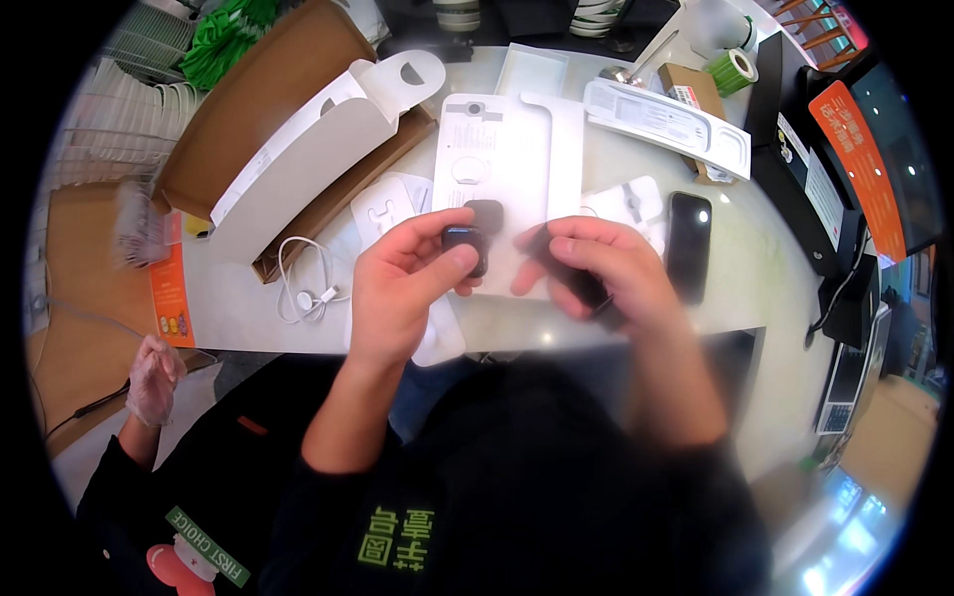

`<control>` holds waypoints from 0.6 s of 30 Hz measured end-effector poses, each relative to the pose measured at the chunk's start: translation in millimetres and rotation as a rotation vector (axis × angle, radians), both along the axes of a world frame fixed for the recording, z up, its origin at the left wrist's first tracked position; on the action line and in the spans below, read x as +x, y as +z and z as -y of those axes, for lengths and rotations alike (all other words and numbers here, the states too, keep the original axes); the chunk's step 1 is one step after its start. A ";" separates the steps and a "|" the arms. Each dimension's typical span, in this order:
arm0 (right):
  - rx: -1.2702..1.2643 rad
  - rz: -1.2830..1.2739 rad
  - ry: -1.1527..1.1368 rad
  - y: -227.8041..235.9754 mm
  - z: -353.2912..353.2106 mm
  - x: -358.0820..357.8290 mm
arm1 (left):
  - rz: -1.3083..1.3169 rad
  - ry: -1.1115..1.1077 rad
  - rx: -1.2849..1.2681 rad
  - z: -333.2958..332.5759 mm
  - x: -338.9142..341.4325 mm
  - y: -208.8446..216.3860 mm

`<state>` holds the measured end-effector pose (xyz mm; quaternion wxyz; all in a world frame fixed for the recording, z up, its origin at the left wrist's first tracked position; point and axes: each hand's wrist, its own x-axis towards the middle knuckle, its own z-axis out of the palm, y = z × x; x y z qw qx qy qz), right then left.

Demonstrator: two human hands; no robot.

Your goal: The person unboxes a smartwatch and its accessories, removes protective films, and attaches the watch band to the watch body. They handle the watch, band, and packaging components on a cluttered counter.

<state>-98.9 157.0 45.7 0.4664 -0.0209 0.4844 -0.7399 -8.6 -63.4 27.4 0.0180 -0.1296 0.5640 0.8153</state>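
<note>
Watch [464, 236] sits pinched in left hand [402, 278], above white box [512, 159]. Right hand [626, 266], apart from left, grips a dark strap [579, 284].

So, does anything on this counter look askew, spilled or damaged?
Nothing looks spilled or clearly damaged. The long white tray sits askew across a small brown box instead of flat on the counter, and the white cable with a round end lies in untidy loops left of the left hand.
</note>
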 end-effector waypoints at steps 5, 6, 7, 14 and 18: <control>-0.020 -0.029 0.010 1.5 -3.7 6.5 | -0.001 0.000 -0.008 -4.3 7.0 6.0; -0.011 -0.049 0.011 0.7 -3.9 8.2 | -0.007 -0.004 -0.010 -5.0 8.2 6.7; -0.003 -0.068 0.013 -0.9 -3.8 10.2 | -0.017 -0.009 -0.019 -5.9 9.6 6.9; 0.012 -0.138 0.090 6.8 -7.2 17.5 | -0.048 -0.025 -0.051 -14.0 15.4 13.3; 0.011 -0.157 0.119 9.8 -6.8 21.6 | -0.059 -0.019 -0.040 -13.9 24.2 14.1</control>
